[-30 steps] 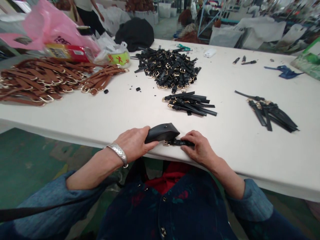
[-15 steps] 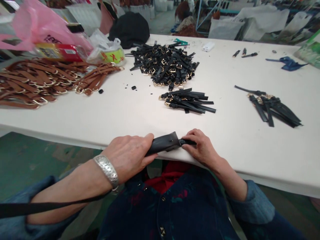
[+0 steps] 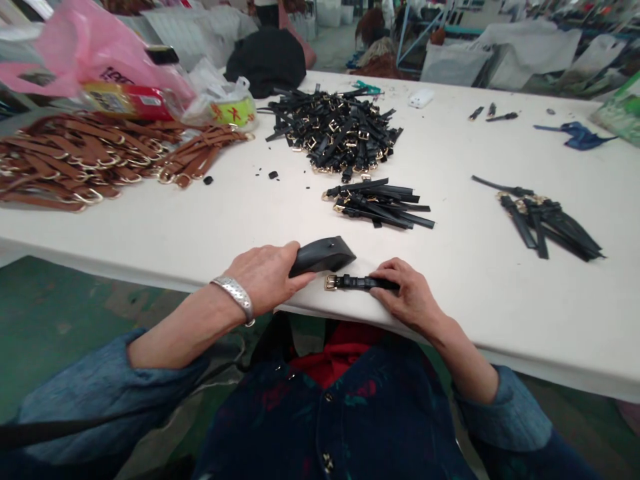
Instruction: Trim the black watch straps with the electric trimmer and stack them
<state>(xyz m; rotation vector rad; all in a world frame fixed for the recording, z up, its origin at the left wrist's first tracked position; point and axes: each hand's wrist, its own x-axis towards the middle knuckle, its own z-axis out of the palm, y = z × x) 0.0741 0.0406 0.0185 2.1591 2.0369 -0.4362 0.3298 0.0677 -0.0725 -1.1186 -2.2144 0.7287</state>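
Note:
My left hand (image 3: 263,280), with a silver bracelet at the wrist, is closed round a black leather piece (image 3: 323,255) at the near edge of the white table (image 3: 225,227). My right hand (image 3: 407,297) pinches the end of a short black strap with a gold buckle (image 3: 353,283), which lies flat along the table edge. The buckle end points left, just below the leather piece and slightly apart from it.
A big heap of black buckled straps (image 3: 335,133) lies mid-table, a small sorted bundle (image 3: 380,205) in front of it. Another black bundle (image 3: 545,220) sits right. Brown straps (image 3: 85,160) and plastic bags (image 3: 100,60) fill the far left.
The strap has come out from under the leather piece and now lies exposed on the table. My right hand slid a little right with it. My left hand raised the leather piece slightly.

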